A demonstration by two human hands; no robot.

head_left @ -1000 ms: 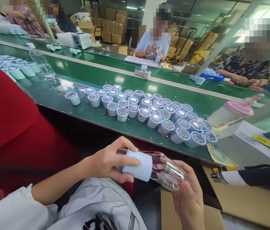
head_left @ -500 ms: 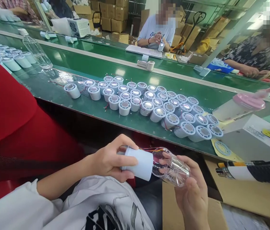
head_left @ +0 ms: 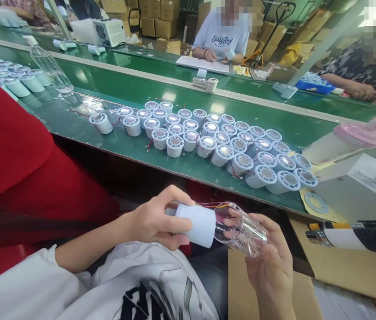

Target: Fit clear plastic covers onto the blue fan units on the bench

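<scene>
My left hand is closed round a light-blue cylindrical housing, held on its side above my lap. In my right hand is a clear plastic cup, tilted, its open end facing the housing. Fingers of that hand show through the clear wall. Thin red and yellow wires run from the housing along the top of the cup. The two parts sit close, end to end; whether they touch I cannot tell. Beyond my hands, several similar light-blue housings stand in a group on the green bench.
An electric screwdriver juts in from the right above an open cardboard box. A pink-lidded cup and a grey box stand at the right. A clear bottle is at the left. Across the line a co-worker handles a part.
The view has shifted slightly. My hands keep the same hold on the housing and the clear cup. The co-worker opposite has lowered both hands.
</scene>
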